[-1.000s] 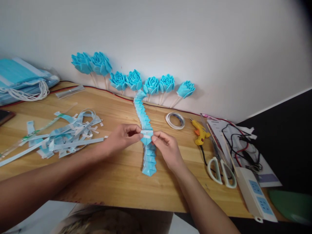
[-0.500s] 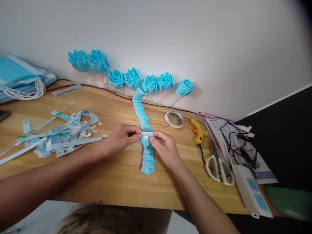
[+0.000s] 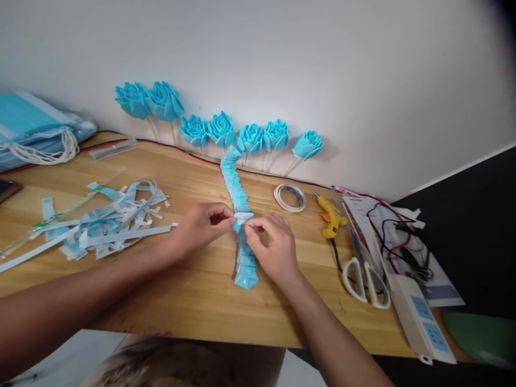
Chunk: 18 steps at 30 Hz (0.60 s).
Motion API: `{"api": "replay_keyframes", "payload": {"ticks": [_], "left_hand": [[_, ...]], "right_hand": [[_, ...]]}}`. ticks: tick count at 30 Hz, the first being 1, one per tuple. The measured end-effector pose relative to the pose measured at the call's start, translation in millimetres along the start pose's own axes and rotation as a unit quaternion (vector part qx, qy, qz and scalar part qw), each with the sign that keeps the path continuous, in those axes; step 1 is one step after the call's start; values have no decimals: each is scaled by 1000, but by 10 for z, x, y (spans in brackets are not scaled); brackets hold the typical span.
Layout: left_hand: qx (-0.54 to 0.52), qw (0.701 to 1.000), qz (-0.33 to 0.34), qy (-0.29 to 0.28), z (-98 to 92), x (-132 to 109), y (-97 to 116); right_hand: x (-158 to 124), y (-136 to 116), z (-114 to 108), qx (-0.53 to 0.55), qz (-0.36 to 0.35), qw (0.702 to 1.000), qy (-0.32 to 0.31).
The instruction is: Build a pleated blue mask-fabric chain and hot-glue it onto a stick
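Observation:
Between my two hands is a small folded light-blue petal piece (image 3: 242, 217), its upper edge pale. My left hand (image 3: 203, 228) pinches its left corner between thumb and fingertips. On the other side my right hand (image 3: 274, 242) has thumb and finger closed at the right edge. Just beneath and behind lies a long curved row of overlapping folded blue pieces (image 3: 245, 263) on the wooden table, partly hidden by my hands. Several blue fabric flowers (image 3: 252, 138) on thin sticks lean against the wall behind it.
Cut strips (image 3: 108, 223) are heaped at left, near a stack of blue face masks (image 3: 32, 123). To the right lie a tape roll (image 3: 289, 198), a yellow glue gun (image 3: 331, 217), white-handled scissors (image 3: 355, 279), papers with cables (image 3: 403, 231) and a power strip (image 3: 423, 317).
The petal piece's top edge has changed from a flat band to a more pointed, folded shape. My right fingers have shifted their hold at its right side. The view has moved slightly.

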<state>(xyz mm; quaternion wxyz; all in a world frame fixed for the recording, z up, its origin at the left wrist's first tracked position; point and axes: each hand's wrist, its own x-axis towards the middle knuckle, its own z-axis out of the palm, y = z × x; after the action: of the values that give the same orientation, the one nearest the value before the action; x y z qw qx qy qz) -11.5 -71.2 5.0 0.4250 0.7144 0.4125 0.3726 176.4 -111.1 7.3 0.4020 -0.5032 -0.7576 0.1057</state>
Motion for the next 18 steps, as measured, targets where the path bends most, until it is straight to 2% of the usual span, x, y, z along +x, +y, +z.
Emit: {"api": "replay_keyframes", "payload": {"ticks": [3,12,18], "left_hand": [[19,1000,21,-9,19,-22,1],[80,988,128,-5,48,-51,-7],[72,990,123,-11,44,-48,-12]], "right_hand": [[3,12,17,-12,4,1000,-19],[-8,31,38,-18,-10,1000,-20],[-3,22,38,-6,-19,1000,-19]]}}
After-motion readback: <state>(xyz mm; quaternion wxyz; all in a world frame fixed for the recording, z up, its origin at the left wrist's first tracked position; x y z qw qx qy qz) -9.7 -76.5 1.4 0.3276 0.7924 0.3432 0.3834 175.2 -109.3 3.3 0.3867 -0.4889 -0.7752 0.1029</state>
